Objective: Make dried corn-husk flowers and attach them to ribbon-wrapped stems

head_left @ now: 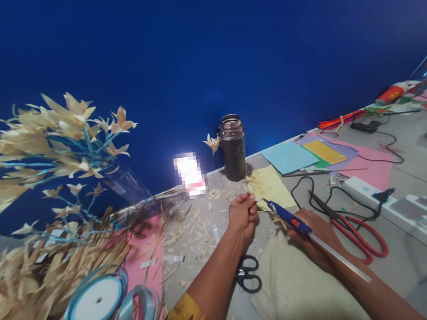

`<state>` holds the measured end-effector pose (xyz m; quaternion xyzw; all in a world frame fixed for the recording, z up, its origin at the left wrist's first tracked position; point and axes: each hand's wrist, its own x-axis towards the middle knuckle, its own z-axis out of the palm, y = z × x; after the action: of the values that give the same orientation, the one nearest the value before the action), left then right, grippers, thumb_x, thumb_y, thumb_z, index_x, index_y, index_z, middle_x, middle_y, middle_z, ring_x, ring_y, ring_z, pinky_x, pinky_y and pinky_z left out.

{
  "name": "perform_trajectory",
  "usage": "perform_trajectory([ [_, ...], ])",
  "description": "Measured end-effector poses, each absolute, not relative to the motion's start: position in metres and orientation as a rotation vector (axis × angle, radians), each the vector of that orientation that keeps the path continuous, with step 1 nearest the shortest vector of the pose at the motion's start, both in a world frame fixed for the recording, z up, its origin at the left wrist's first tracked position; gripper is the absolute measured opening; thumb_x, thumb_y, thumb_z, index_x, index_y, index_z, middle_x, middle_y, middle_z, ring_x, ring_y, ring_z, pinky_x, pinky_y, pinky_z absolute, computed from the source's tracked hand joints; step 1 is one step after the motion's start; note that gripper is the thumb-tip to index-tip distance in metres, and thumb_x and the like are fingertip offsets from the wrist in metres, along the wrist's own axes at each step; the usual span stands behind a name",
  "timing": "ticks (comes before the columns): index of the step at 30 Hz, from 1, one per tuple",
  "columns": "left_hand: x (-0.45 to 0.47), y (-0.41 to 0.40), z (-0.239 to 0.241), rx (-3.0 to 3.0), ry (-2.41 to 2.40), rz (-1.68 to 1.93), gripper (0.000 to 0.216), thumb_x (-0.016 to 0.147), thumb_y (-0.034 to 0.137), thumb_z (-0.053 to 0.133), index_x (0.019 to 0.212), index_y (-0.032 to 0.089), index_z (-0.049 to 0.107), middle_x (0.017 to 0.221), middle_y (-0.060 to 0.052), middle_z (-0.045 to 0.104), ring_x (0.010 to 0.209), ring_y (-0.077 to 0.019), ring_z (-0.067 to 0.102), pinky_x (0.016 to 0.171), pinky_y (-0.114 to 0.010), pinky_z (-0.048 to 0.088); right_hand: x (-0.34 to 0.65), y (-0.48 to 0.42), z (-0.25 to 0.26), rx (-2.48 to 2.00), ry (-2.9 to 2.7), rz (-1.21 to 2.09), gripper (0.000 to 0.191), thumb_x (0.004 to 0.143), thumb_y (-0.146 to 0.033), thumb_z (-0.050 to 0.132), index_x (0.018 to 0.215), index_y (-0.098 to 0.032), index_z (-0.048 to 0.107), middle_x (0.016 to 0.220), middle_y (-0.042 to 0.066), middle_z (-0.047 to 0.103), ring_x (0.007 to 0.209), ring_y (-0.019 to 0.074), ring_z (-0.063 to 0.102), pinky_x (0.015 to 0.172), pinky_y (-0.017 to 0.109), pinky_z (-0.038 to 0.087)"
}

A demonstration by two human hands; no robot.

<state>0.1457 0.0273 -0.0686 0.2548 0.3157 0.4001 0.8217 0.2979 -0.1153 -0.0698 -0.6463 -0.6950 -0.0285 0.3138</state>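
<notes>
My left hand (242,214) is closed in a pinch on a small pale dried-leaf piece (249,193) just above the table. My right hand (312,232) grips a blue glue gun (288,217) with a clear glue stick trailing back over my forearm. The gun's tip points at the piece in my left hand. A yellow paper sheet (271,186) lies just behind both hands. Small black scissors (248,274) lie under my left forearm.
A bouquet of pale leaf flowers on blue stems (56,143) stands at left above a pile of dried leaves (19,293). Light-blue ribbon spool (99,304), dark jar (233,148), red-handled scissors (357,233), white power strip (394,205), coloured paper sheets (314,155).
</notes>
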Motion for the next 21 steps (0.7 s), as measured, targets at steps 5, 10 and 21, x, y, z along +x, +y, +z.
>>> perform_trajectory([
  [5,0.144,0.028,-0.065,0.538,0.680,0.853,0.050,0.057,0.029,0.094,0.079,0.017,0.051,0.062,0.008,0.049,0.041,0.0005,0.032,0.036,-0.013,0.015,0.302,-0.115,-0.072,-1.742,-1.875,-0.120,0.057,0.102,-0.062,0.034,0.081,-0.019,0.065,0.074,0.009,0.066,0.070,0.0235,0.060,0.064,0.033,0.042],
  [10,0.143,0.028,-0.062,0.541,0.693,0.858,0.049,0.057,0.027,0.093,0.079,0.017,0.051,0.060,0.009,0.048,0.040,0.0001,0.033,0.035,-0.013,0.015,0.309,-0.105,-0.080,-1.962,-1.872,-0.101,0.029,0.097,-0.041,0.051,0.090,-0.019,0.069,0.082,0.010,0.072,0.078,0.0261,0.062,0.069,0.034,0.041],
  [21,0.146,0.024,-0.059,0.603,0.799,0.948,0.045,0.053,0.029,0.092,0.078,0.016,0.057,0.059,0.004,0.060,0.037,-0.0020,0.037,0.035,-0.016,0.016,0.334,-0.107,-0.049,-1.959,-2.002,-0.267,0.037,0.081,-0.011,0.057,0.116,-0.014,0.069,0.113,0.015,0.071,0.098,0.0306,0.059,0.087,0.042,0.043],
])
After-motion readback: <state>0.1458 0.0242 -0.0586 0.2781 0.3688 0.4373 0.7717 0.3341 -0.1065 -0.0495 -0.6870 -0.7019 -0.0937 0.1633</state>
